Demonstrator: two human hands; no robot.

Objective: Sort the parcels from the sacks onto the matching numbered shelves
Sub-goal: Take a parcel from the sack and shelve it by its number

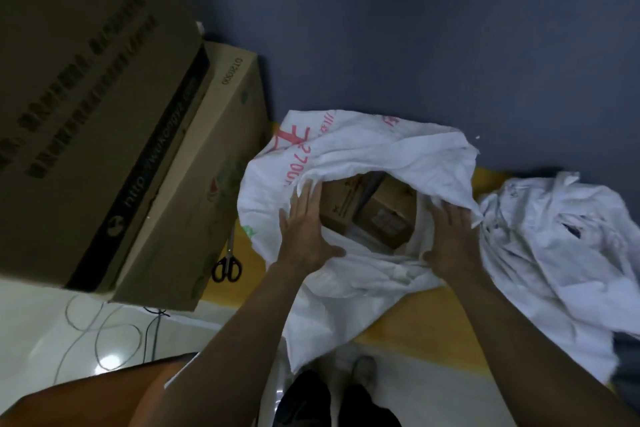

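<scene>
A white woven sack (pixel 363 149) with red print stands open in front of me on a yellow floor strip. Inside its mouth lie brown cardboard parcels (pixel 384 215), two of them plainly visible, one bearing a label. My left hand (pixel 306 225) rests flat with straight fingers on the left rim of the sack mouth. At the right rim is my right hand (pixel 450 243), its fingers spread over the cloth and the fingertips hidden in a fold. A second white sack (pixel 561 243) lies crumpled to the right.
Two large cardboard boxes (pixel 104 135) are stacked at the left, close to the sack. Black-handled scissors (pixel 227 262) lie on the floor beside them. Loose cables (pixel 104 326) curl on the white floor at lower left. A dark blue wall (pixel 415 28) is behind the sacks.
</scene>
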